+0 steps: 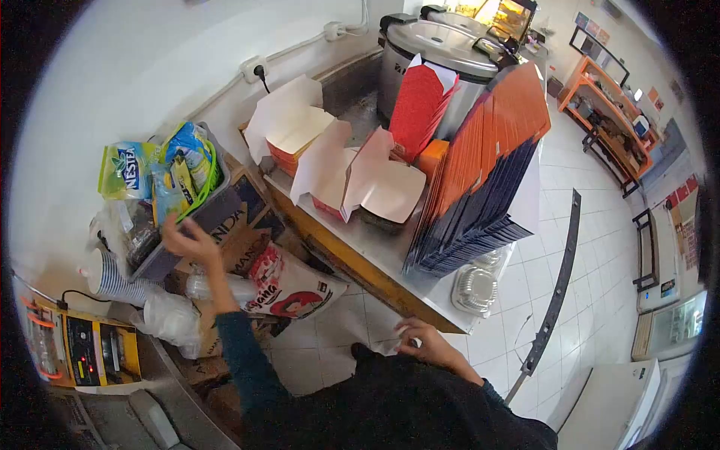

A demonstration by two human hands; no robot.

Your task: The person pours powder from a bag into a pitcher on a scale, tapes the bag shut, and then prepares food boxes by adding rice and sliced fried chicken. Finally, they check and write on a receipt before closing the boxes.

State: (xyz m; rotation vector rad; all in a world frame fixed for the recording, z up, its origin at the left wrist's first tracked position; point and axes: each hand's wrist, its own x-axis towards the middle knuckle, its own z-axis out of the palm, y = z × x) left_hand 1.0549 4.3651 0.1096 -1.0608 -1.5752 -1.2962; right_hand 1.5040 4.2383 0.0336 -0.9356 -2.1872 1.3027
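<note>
1. Nearest the camera, the right hand (424, 341) was curled shut on a small white crumpled item (395, 344) – what it was could not be told – held low over the tiled floor (600, 247), just off the near corner of the steel counter (375, 251).
2. Further out, the left hand (191, 241), in a dark teal sleeve (244, 352), reached up with its fingers spread apart, its fingertips touching the near edge of a grey plastic bin (206, 214).
3. That bin stood on cardboard boxes (247, 225) and held snack packets, a green Nestea packet (124, 169) leaning beside it.
4. Beside the hand lay a stack of striped paper cups (105, 274) and a clear plastic bag (171, 319).
5. On the counter sat open white-lined takeaway boxes (352, 176), and a tall stack of flat orange-and-navy cartons (480, 172) leaned just beside them.
6. Farthest back – against the wall – stood a large steel rice cooker (442, 45).
</note>
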